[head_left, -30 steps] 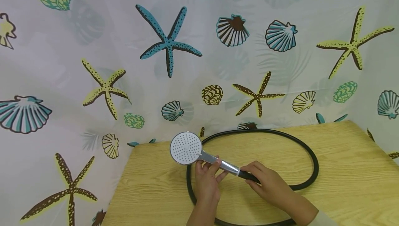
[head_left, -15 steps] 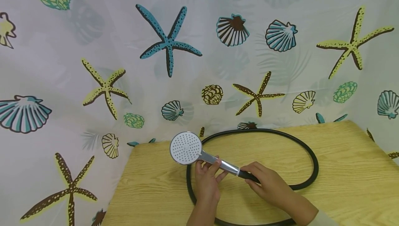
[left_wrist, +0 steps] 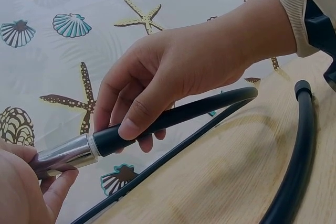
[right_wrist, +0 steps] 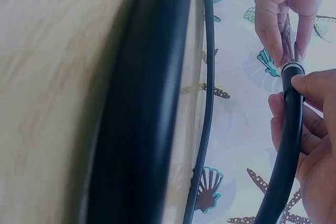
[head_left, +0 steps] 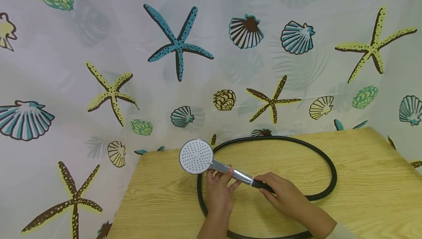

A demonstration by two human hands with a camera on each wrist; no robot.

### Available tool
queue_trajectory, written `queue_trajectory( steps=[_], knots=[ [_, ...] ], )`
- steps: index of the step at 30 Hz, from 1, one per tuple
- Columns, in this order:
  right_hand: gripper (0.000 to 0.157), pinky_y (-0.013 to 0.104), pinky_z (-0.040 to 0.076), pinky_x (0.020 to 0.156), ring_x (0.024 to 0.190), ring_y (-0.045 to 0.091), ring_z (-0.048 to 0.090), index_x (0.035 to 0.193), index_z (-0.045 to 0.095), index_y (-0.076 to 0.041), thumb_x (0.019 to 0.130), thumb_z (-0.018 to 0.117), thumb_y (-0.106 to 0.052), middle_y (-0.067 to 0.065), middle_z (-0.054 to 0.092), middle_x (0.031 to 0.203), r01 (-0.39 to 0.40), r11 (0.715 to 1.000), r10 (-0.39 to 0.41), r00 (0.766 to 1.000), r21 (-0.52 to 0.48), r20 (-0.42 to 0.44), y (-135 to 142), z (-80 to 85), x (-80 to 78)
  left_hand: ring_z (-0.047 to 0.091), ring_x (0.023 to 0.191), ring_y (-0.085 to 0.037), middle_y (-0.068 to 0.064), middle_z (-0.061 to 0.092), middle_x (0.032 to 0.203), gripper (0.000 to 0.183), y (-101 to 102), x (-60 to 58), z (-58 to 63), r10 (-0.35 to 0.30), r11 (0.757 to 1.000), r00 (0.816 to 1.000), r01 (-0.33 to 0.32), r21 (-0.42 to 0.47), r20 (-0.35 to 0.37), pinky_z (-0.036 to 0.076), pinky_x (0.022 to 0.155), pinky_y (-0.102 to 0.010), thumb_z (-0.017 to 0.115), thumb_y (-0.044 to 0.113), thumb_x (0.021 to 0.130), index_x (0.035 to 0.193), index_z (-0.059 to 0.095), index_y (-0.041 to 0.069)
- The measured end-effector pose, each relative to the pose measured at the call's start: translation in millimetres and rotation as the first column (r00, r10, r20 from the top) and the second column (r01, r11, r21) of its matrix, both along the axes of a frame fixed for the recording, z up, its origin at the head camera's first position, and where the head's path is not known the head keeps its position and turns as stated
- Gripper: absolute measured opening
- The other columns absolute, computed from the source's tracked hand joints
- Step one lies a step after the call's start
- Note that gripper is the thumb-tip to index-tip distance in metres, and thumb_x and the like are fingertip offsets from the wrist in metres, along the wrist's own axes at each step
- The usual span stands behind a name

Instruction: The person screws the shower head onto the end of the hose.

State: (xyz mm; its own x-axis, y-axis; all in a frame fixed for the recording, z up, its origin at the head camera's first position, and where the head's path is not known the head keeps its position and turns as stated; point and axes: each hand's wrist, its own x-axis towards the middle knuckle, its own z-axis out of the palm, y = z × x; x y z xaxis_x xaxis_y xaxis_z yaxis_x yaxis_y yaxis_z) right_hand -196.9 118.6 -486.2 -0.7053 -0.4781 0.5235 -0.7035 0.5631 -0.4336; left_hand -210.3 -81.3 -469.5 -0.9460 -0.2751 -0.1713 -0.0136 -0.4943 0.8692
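Note:
A shower head [head_left: 196,156] with a white dotted face and a chrome handle [left_wrist: 65,156] is held above the table, face toward the head camera. My left hand [head_left: 219,191] grips the chrome handle between thumb and fingers. My right hand [head_left: 287,195] pinches the black end of the hose [left_wrist: 110,139], right where it meets the handle's base. A thin pale ring shows at that joint in both wrist views. The rest of the black hose [head_left: 331,169] curves in a wide loop over the table; its other end [left_wrist: 303,88] shows in the left wrist view.
The wooden table [head_left: 158,202] spreads under the hands and hose. Behind and beside it hangs a white curtain [head_left: 204,70] printed with starfish and shells. In the right wrist view, a stretch of hose [right_wrist: 147,103] passes very near the camera.

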Motion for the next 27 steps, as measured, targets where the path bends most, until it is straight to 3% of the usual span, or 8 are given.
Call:
queue_trajectory(
  steps=[12, 27],
  knots=[
    [0.035, 0.019, 0.058, 0.075, 0.093, -0.001, 0.063, 0.124, 0.058, -0.017, 0.09, 0.068, -0.012, -0.01, 0.064, 0.109, 0.018, 1.0, -0.018, 1.0, 0.009, 0.001, 0.2, -0.2, 1.3, 0.067, 0.099, -0.017, -0.01, 0.06, 0.115, 0.045, 0.8, 0.7, 0.8, -0.004, 1.0, 1.0, 0.005, 0.012, -0.001, 0.061, 0.081, -0.046, 0.069, 0.005, 0.087, 0.124, 0.045, 0.014],
    [0.042, 0.021, 0.059, 0.078, 0.095, 0.003, 0.062, 0.124, 0.057, -0.013, 0.085, 0.073, -0.009, -0.006, 0.059, 0.113, -0.032, 0.999, 0.031, 0.999, -0.038, -0.035, -2.4, -2.0, -1.9, 0.067, 0.101, -0.018, -0.012, 0.059, 0.117, 0.045, 0.3, 0.1, 1.2, -0.006, 1.0, 1.0, 0.006, -0.002, 0.009, 0.061, 0.081, -0.046, 0.068, 0.005, 0.088, 0.125, 0.044, 0.013]
  ],
)
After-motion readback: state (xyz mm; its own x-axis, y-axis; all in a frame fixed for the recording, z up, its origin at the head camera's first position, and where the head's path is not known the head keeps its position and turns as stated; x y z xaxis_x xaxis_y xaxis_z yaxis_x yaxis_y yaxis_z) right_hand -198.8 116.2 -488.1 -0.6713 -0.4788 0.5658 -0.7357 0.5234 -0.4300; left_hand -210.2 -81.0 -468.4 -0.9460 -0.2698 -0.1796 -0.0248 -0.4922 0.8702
